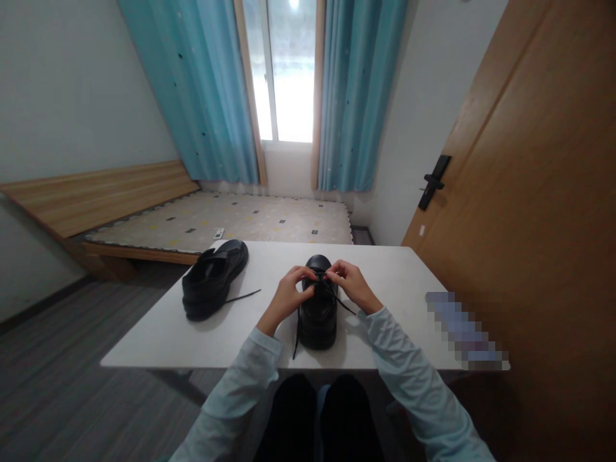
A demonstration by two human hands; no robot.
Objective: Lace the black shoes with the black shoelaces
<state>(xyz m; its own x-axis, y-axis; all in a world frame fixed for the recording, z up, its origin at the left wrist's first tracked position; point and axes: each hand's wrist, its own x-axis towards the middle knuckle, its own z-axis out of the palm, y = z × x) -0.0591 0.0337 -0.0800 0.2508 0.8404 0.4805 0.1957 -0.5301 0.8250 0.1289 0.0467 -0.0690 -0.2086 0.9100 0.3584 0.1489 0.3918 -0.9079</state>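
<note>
A black shoe (319,324) stands upright on the white table (385,340) in front of me, toe pointing away. Its dark shoelace (295,333) trails off both sides, one end down the left, the other out to the right. My left hand (291,290) is at the shoe's upper left, thumb and fingers closed in a pinch at the lacing. On the opposite side my right hand (352,282) pinches the lace near the eyelets. The knot area between the fingertips is small and partly hidden. Another black shoe (206,289) rests to the left, a loose lace end beside it.
Beyond the table is a bed (250,215) with a patterned mattress, with a small white object (219,233) near its edge. A blurred-out item (462,327) lies at the table's right edge. The wooden door (539,212) stands close on the right.
</note>
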